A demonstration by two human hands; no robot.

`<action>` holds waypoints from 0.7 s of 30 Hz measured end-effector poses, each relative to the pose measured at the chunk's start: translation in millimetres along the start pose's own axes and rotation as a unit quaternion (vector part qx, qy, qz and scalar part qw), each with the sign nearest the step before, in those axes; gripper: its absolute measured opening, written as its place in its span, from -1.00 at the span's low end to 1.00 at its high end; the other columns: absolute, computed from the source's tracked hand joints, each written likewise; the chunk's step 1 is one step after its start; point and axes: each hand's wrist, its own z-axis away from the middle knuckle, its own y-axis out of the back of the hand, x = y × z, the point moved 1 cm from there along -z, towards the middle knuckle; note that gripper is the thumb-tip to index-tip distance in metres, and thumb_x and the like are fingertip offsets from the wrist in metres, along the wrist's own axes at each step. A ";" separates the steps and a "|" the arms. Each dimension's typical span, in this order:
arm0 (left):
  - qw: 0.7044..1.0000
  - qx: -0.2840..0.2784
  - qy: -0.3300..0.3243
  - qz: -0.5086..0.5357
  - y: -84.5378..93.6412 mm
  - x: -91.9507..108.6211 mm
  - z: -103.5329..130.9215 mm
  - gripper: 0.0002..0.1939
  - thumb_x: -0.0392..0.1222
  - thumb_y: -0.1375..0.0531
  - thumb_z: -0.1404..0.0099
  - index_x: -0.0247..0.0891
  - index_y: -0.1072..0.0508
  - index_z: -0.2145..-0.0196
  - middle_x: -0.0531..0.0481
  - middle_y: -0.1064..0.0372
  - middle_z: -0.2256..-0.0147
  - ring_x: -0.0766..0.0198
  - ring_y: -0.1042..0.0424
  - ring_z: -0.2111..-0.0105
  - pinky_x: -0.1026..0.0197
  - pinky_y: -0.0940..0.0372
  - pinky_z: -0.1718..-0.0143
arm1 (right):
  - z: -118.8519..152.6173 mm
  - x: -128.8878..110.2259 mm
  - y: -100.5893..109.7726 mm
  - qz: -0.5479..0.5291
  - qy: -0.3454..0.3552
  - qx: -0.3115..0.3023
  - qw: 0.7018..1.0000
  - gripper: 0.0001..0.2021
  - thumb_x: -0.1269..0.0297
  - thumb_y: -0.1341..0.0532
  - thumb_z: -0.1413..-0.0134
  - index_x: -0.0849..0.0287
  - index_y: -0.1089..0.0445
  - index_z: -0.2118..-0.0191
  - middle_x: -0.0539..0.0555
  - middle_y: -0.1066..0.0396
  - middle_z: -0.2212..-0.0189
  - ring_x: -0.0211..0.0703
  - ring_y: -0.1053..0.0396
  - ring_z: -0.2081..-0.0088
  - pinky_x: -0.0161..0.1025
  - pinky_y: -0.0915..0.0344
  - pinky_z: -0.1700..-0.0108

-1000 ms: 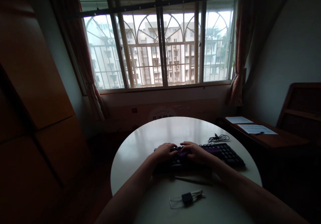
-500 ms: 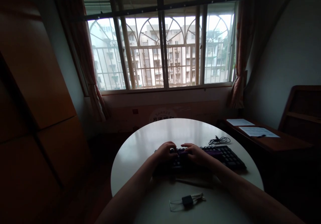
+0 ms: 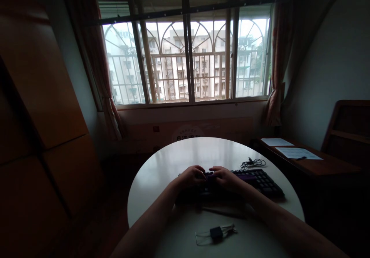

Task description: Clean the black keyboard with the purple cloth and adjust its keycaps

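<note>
Keyboard (image 3: 267, 183) flat on surface (image 3: 158, 169), likely for steadiness; left hand (image 3: 191, 176), right hand (image 3: 226, 178) curled over keyboard, whether gripping cannot tell.

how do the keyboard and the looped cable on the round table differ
The keyboard is long and blocky; the cable is thin and looped. The left hand and right hand are at the keyboard; the cable lies untouched beyond it. Both are dark and lie on the white table.

The tabletop (image 3: 157, 177) looks smooth and glossy, the keyboard (image 3: 267, 183) plastic, the curtains (image 3: 276, 73) cloth.
</note>
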 end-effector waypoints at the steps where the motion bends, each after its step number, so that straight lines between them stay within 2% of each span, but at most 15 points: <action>1: 1.000 0.000 0.001 -0.002 -0.3 -0.9 0.0 -0.83 -0.12 -0.34 -0.16 -0.12 -0.63 0.26 -0.02 -0.41 0.04 0.20 -0.45 0.13 0.23 -0.32 0.04 | 0.1 0.0 -0.1 0.002 0.001 -0.001 1.000 -0.72 0.34 -0.15 -0.10 0.07 -0.57 0.14 0.12 -0.40 -0.10 0.05 -0.28 -0.15 -0.01 -0.19 -0.20; 5: 1.000 0.002 0.000 -0.015 -0.8 -0.3 0.9 -0.82 -0.14 -0.33 -0.17 -0.10 -0.62 0.23 -0.02 -0.38 0.02 0.20 -0.43 0.10 0.23 -0.30 0.02 | 1.1 -3.0 0.6 0.027 0.002 0.005 1.000 -0.72 0.34 -0.17 -0.07 0.07 -0.57 0.14 0.13 -0.39 -0.11 0.08 -0.26 -0.17 0.03 -0.17 -0.21; 12: 0.998 0.001 -0.013 -0.062 -0.5 10.0 2.2 -0.79 -0.07 -0.31 -0.19 -0.09 -0.62 0.21 -0.06 -0.37 -0.02 0.11 -0.39 0.03 0.15 -0.29 -0.02 | 2.2 -11.7 3.6 0.069 0.021 -0.003 0.997 -0.68 0.41 -0.18 -0.03 0.05 -0.56 0.11 0.12 -0.38 -0.12 0.11 -0.22 -0.20 0.07 -0.14 -0.22; 21: 0.998 0.005 -0.023 -0.060 -3.4 3.9 0.8 -0.78 -0.08 -0.30 -0.19 -0.09 -0.61 0.19 -0.06 -0.38 -0.01 0.12 -0.41 0.05 0.15 -0.30 0.00 | 3.6 -13.1 6.5 0.085 0.023 0.002 0.996 -0.70 0.43 -0.18 -0.02 0.08 -0.56 0.14 0.13 -0.36 -0.13 0.14 -0.19 -0.21 0.10 -0.13 -0.22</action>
